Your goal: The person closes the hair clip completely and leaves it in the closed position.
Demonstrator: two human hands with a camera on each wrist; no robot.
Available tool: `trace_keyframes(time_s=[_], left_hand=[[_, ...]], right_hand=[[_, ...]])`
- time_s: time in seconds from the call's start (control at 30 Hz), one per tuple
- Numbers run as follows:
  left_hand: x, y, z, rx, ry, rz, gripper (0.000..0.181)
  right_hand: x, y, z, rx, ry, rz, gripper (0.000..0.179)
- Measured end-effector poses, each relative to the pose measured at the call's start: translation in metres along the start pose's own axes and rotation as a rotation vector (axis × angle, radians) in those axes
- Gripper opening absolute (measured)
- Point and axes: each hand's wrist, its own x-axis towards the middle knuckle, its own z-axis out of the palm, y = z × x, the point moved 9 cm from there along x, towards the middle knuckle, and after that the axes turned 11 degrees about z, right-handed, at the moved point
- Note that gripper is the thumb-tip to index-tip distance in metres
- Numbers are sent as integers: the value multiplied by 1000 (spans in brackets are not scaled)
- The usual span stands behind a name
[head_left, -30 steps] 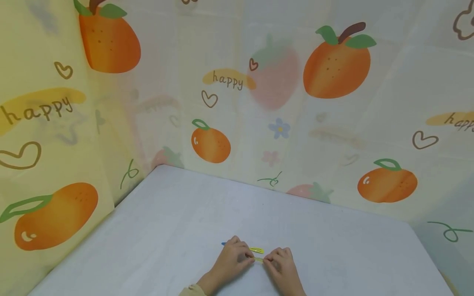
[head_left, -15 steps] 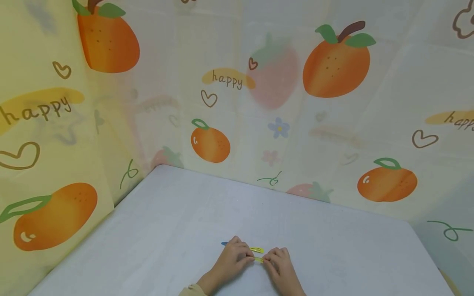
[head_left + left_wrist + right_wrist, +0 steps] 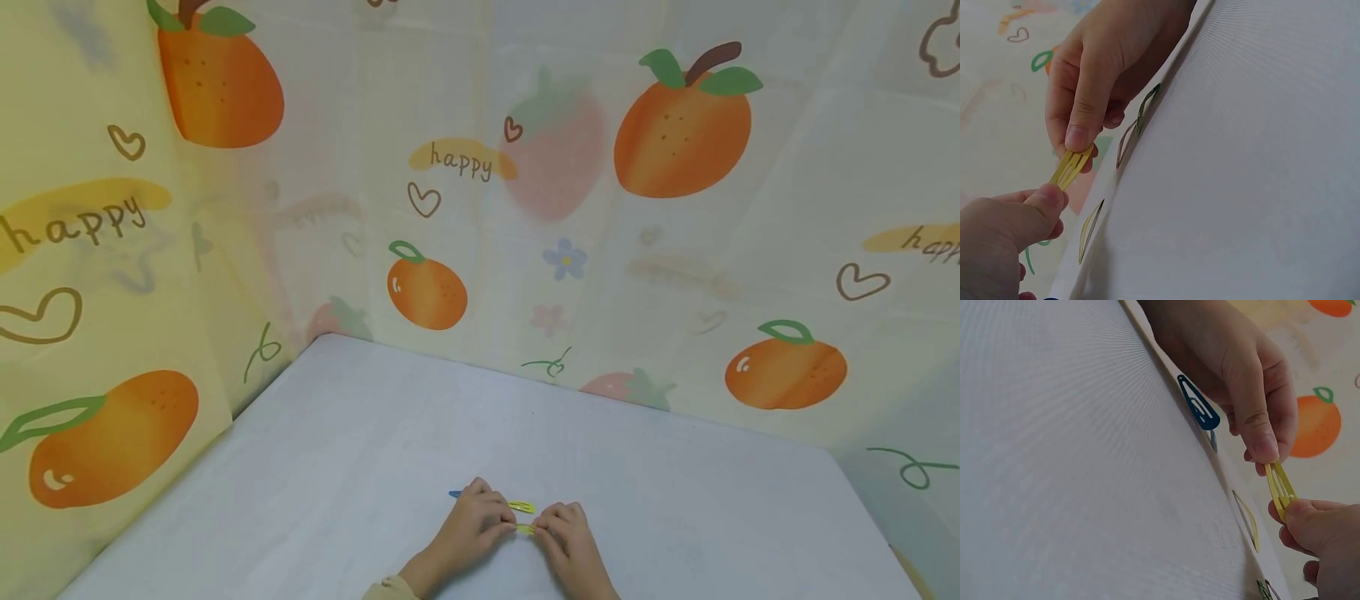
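A yellow snap hair clip (image 3: 1071,167) is held between both hands. My left hand (image 3: 471,523) pinches one end between thumb and fingers. The other end is pinched by my right hand (image 3: 570,537). The right wrist view shows the slots of this clip (image 3: 1280,490) between the two thumbs. Just beyond it, a second yellow hair clip (image 3: 521,507) lies on the table. A blue hair clip (image 3: 1199,405) lies near my left hand, which covers most of it in the head view.
A green hair clip (image 3: 1147,109) and a reddish-brown one (image 3: 1125,145) lie near the right hand. A grey-blue clip (image 3: 1212,440) sits beside the blue one. Printed fruit curtains (image 3: 465,100) stand behind the white table (image 3: 360,433).
Both hands stay almost in place. The pinched yellow clip has turned slightly, and its visible face looks brighter yellow than a second ago.
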Motion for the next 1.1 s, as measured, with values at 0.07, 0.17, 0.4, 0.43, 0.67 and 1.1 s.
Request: trace_keyframes(time_s=[0.07, 0.17, 0.4, 0.43, 0.67, 1.1], left_hand=[[0, 0, 1, 7, -7, 3, 8], [0, 0, 1, 12, -15, -1, 9], [0, 1, -1, -28, 4, 6, 6], [0, 1, -1, -42, 7, 1, 6], [1, -1, -1, -104, 5, -20, 5], [15, 19, -21, -177, 19, -25, 5]], right_hand=[[0, 0, 0, 5, 0, 3, 10], [0, 0, 0, 10, -4, -2, 10], [-1, -2, -1, 21, -20, -31, 9], [-1, -3, -1, 25, -20, -34, 9], [-1, -7, -4, 84, -13, -76, 10], [0, -7, -5, 138, -2, -74, 10]])
